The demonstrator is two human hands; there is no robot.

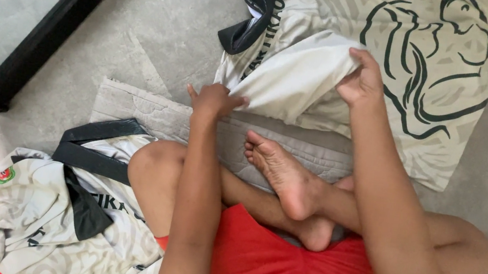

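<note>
You are sitting cross-legged on a grey quilted mat (153, 112) laid on a grey concrete floor (158, 25), looking down at your own arms and bare legs. Take the mat as the landmark. Just beyond its far edge, a cream sports jersey (439, 87) with a dark green line drawing and a black collar lies spread flat on the floor. Your right hand (360, 78) is beyond the mat, over that jersey, its fingers closed in a pinch on a folded-over flap of the cream fabric, lifting it slightly. Your left hand (214, 98) rests at the mat's far edge, fingers spread and loose, fingertips touching the lower corner of the same flap without gripping it. On the mat's near left corner a second cream jersey (45, 217) with black collar and a small red and green badge lies crumpled beside your left knee. Your red shorts (276, 273) show at the mat's near side. A black-framed glass panel (37, 40) stands well left of the mat.
</note>
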